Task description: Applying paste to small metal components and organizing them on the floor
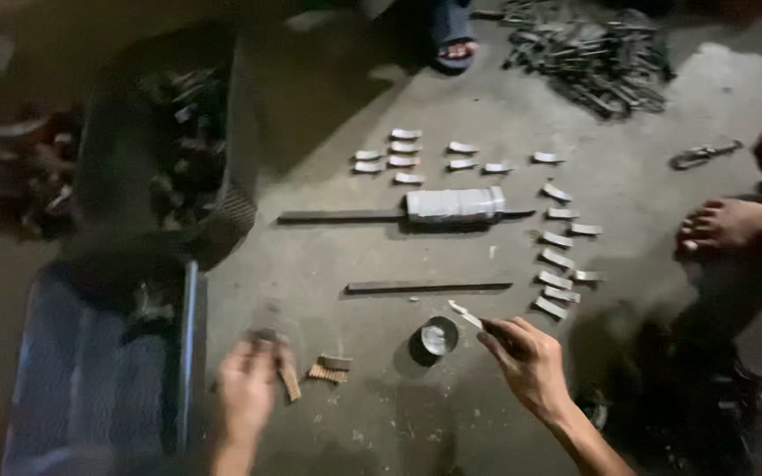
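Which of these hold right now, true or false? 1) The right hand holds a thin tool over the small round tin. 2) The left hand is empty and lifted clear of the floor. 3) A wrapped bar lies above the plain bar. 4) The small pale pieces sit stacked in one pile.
1) True: the right hand holds a thin tool by the small round tin.
2) False: the left hand grips a brown ridged piece low on the floor.
3) True: the wrapped bar lies above the plain bar.
4) False: the small pale pieces are laid out singly in rows.
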